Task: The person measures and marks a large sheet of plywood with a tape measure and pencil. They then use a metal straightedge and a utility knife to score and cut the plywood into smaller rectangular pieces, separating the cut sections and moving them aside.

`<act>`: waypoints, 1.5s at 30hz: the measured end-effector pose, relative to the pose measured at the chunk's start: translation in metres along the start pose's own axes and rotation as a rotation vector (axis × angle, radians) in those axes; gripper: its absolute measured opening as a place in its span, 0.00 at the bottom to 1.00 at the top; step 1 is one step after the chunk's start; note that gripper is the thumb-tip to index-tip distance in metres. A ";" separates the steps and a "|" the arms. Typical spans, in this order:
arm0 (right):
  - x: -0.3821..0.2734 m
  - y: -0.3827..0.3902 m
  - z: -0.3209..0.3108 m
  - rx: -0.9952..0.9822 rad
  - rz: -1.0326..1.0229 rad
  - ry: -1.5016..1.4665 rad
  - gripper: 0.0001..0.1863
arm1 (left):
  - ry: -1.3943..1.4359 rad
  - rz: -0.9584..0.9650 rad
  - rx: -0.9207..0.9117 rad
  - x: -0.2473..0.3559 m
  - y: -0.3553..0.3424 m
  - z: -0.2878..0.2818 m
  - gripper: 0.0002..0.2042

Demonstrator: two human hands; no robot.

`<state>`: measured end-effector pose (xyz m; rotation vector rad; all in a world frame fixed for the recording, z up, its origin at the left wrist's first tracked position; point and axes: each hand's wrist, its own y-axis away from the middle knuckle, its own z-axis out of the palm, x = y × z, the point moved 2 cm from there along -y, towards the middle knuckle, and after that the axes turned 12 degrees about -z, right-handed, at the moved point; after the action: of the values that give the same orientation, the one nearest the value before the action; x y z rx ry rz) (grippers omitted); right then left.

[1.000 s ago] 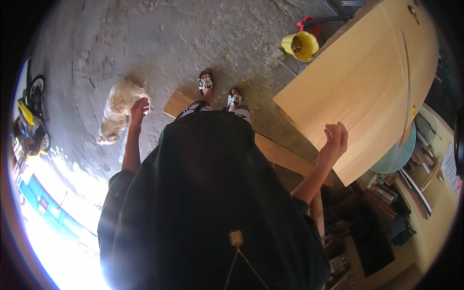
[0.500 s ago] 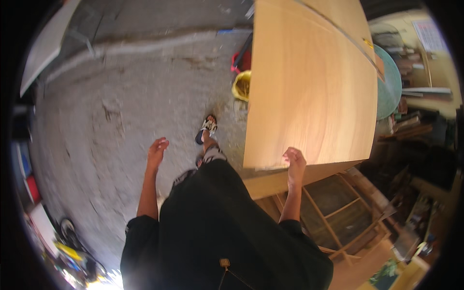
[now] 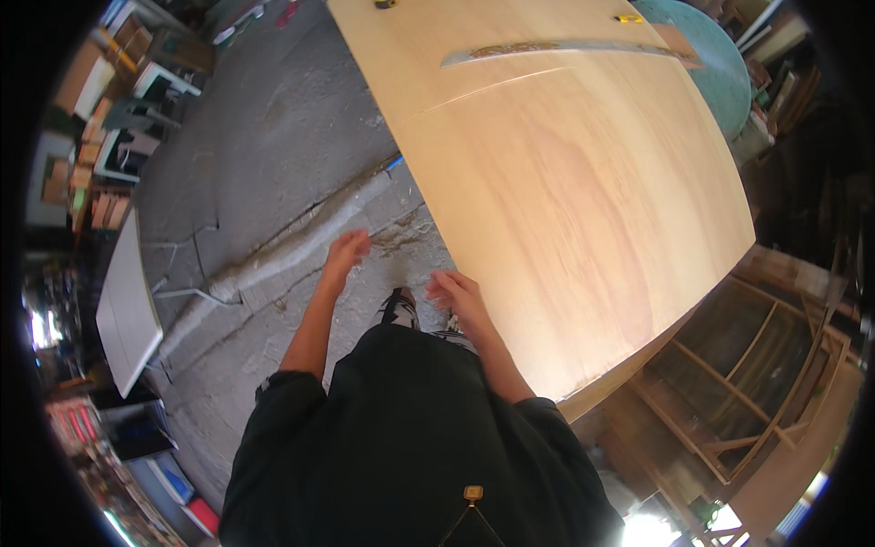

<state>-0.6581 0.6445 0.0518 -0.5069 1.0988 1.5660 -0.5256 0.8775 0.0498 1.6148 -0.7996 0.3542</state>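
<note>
A large sheet of pale plywood point(image 3: 583, 201) spreads across the right of the head view. Level with its left edge is my right hand point(image 3: 458, 299), loosely bent and open, with nothing in it; I cannot tell whether it touches the wood. To the left, above the grey floor, my left hand point(image 3: 346, 255) hangs in the air, empty and loosely open. A long metal straightedge point(image 3: 547, 49) lies across the far part of the sheet. Near it on the wood is a small yellow tool point(image 3: 629, 18).
Beyond the sheet stands a round green tabletop point(image 3: 697, 64). Wooden frames point(image 3: 729, 365) lie at the right, below the plywood. A white folding table point(image 3: 128, 310) stands at the left on the concrete floor point(image 3: 283, 137), which has a raised ridge across it.
My view has turned and moved forward along the sheet's left side. My right hand, over the sheet's near end before, is now by its left edge. The hands are closer together.
</note>
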 end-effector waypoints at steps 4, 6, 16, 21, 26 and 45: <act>0.002 -0.077 0.054 0.098 -0.025 -0.348 0.29 | 0.071 0.170 -0.152 0.109 -0.101 0.001 0.25; 0.006 -0.110 0.075 0.256 -0.024 -0.517 0.32 | 0.118 0.160 -0.106 0.160 -0.152 0.003 0.26; 0.046 -0.205 0.109 1.073 -0.286 -0.963 0.27 | 0.063 -0.165 -0.227 0.265 -0.315 -0.012 0.17; 0.057 -0.209 0.104 1.195 -0.392 -0.862 0.30 | 0.021 -0.211 -0.206 0.281 -0.303 -0.012 0.14; 0.039 -0.202 0.113 1.305 -0.462 -0.677 0.34 | -0.034 -0.093 -0.312 0.285 -0.305 -0.019 0.10; 0.010 -0.191 0.123 1.448 -0.596 -0.640 0.25 | 0.091 -0.059 -0.425 0.286 -0.326 -0.011 0.07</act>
<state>-0.4565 0.7477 0.0297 0.5880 1.1115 0.1224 -0.1009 0.8105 -0.0091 1.2130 -0.7008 0.1968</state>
